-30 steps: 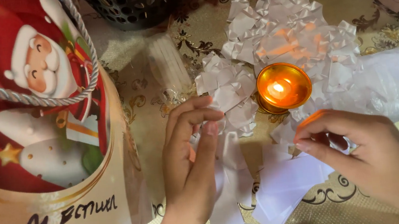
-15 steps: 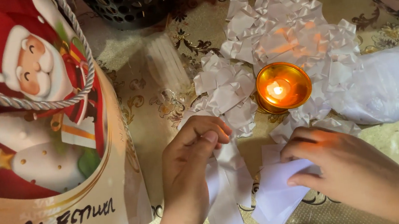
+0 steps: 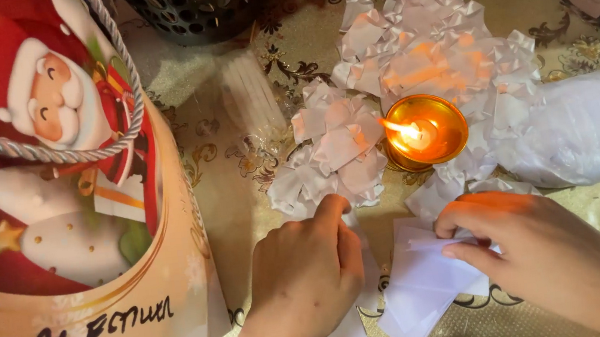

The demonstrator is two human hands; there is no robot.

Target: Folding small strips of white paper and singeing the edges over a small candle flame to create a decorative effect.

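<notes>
Hands at work among white ribbon pieces beside a lit candle

Ribbon pieces lay under both hands on a gold-patterned tablecloth. The left hand was curled, fingertips pressed together on a strip at its far edge. The right hand pinched loose cut pieces between thumb and fingers. Just beyond the hands, a tealight burned in a gold cup, ringed by folded ribbon petals. A Santa-print gift bag stood to the left of the left hand.
</notes>
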